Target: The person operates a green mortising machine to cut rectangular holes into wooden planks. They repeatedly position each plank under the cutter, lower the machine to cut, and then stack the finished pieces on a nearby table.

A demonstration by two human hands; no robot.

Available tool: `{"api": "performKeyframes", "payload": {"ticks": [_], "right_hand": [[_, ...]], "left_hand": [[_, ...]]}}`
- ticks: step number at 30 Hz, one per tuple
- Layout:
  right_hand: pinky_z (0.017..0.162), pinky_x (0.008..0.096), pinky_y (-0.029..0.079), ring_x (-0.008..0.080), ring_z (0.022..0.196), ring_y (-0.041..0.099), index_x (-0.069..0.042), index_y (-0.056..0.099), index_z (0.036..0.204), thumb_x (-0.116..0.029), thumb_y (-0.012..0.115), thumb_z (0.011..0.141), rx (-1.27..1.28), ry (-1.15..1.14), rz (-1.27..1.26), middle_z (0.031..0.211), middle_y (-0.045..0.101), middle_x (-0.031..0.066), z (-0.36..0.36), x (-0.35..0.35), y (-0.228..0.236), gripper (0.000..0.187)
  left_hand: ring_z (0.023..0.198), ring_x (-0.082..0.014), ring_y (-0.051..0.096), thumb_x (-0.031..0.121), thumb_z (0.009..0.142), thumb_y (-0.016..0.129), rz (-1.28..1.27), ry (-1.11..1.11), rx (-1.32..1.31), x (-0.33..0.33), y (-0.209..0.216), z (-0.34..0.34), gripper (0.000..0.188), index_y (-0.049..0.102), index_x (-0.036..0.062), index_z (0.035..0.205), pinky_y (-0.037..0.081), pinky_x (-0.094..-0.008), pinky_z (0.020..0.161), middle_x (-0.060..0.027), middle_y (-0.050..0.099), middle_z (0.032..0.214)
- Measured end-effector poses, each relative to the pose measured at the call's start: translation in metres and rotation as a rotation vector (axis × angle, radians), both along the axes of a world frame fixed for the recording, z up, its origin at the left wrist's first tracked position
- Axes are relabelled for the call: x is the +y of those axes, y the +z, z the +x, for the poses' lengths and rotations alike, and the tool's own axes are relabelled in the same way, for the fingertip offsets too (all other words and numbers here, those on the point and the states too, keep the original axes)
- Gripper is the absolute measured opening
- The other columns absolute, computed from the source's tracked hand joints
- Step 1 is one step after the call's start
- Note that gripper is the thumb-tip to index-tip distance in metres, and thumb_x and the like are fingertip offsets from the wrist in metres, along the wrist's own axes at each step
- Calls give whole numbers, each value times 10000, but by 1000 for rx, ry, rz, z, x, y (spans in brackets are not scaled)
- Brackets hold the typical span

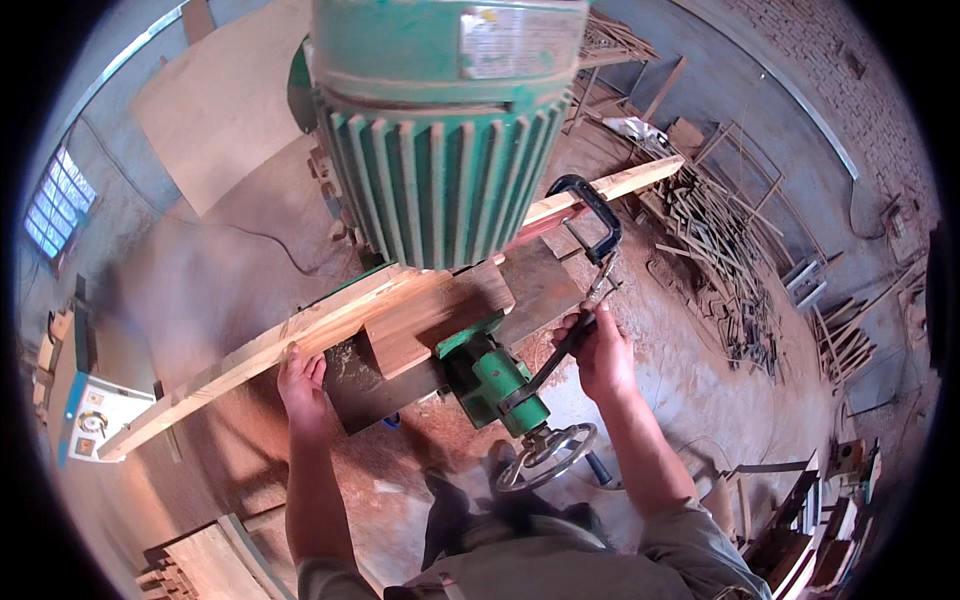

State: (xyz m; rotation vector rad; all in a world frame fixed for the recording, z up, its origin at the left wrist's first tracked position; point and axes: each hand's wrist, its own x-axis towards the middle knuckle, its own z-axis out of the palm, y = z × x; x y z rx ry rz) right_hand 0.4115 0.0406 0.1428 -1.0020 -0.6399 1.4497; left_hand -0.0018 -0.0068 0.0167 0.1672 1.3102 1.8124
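Note:
A long pale wooden beam (pixel 240 358) runs slantwise across the machine's dark metal table (pixel 370 400) and passes under the green ribbed motor (pixel 430 180). My left hand (pixel 302 382) grips the beam's near edge, left of the table, with its fingers curled against it. My right hand (pixel 604 352) is closed around the black lever handle (pixel 560 358) of a green clamp (pixel 497 385). That clamp faces a reddish wooden block (pixel 425 325) lying against the beam. The motor hides the middle of the beam and whatever tool is below it.
A black C-clamp (pixel 600 222) sits on the beam's right part. Below the green clamp is a metal handwheel (pixel 545 457). Wood offcuts (pixel 720 260) pile up at the far right. A white control box (pixel 95 420) stands at the left, and boards (pixel 215 560) lie at the lower left.

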Motion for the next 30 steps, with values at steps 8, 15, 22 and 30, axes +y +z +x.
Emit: {"api": "performKeyframes", "payload": {"ticks": [8,15,22,30], "right_hand": [[745,413,495,332,843,610,-46,651,808,-361,495,850,-1392,1217,506,876,636,182,-166,-47,38,355],[738,434,479,345,830,608,-37,615,810,-323,510,849,-1354,1247,543,827,634,169,-161,-50,25,308],[895,363,435,221,1027,550,-49,558,1116,-375,492,893,-1094,516,486,1091,581,125,-40,36,115,401],[655,430,487,263,783,560,-33,482,1079,-439,557,855,-525,-75,1026,833,575,109,100,131,464,470]], "left_hand": [[818,-143,579,239,875,569,-11,-48,4,-5,17,6,311,502,60,1121,482,-268,734,-35,584,937],[836,-159,573,194,897,509,133,-156,194,3,-19,3,286,486,40,1137,486,-262,710,-65,566,976],[943,-243,566,237,925,451,59,365,23,7,-7,17,381,385,35,1242,496,-337,812,-121,526,1101],[892,-208,579,272,952,408,-63,279,454,20,-30,38,387,393,9,1234,511,-311,684,-130,534,1082]]}}
